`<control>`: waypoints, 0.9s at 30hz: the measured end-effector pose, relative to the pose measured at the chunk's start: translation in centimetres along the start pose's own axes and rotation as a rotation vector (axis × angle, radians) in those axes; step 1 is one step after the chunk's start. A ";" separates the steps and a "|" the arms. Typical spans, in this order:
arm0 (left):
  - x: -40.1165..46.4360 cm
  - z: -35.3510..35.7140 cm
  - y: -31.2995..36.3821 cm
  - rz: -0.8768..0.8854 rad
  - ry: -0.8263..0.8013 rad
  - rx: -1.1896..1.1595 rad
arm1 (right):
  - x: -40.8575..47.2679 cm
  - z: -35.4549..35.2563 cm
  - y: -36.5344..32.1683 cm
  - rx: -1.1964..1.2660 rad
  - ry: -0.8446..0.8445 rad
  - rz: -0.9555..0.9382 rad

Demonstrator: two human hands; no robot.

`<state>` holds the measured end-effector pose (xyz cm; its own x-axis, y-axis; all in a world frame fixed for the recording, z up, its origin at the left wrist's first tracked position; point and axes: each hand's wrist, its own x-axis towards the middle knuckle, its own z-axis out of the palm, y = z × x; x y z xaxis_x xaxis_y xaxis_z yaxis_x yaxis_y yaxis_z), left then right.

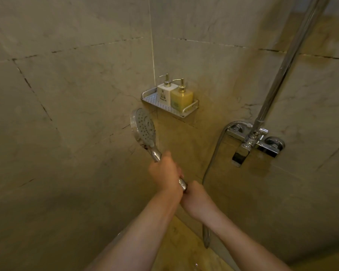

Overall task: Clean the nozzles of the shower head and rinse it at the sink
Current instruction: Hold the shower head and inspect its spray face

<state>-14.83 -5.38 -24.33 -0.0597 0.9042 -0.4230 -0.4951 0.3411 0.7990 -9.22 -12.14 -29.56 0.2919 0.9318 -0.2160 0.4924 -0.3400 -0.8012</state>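
A chrome shower head [144, 128] with a grey nozzle face is held up in a tiled shower corner, its face turned right. My left hand [165, 171] grips the middle of its handle. My right hand [196, 200] grips the handle's lower end, where the hose joins; that joint is hidden under my fingers. The metal hose [213, 159] loops from the wall mixer down past my right wrist.
A chrome mixer valve [256, 142] with a lever sits on the right wall, and a riser pipe [288, 61] runs up from it. A perforated metal corner shelf [157, 103] holds a white pump bottle [165, 92] and a yellow pump bottle [182, 97]. Tiled walls surround me.
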 end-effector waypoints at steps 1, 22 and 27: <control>-0.3 -0.1 0.0 0.023 0.017 0.000 | 0.1 0.2 0.3 -0.015 0.033 -0.004; 0.0 0.1 3.5 -0.373 -1.213 -0.130 | -0.4 -4.4 -1.5 0.777 -1.192 0.068; -0.6 2.1 3.4 -0.233 -0.795 0.058 | -0.5 -5.0 -2.6 0.690 -0.708 0.169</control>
<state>-14.70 -4.25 -20.47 0.6802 0.7131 -0.1698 -0.3719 0.5353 0.7584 -6.54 -12.41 -24.59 -0.3515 0.8158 -0.4592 -0.1594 -0.5355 -0.8293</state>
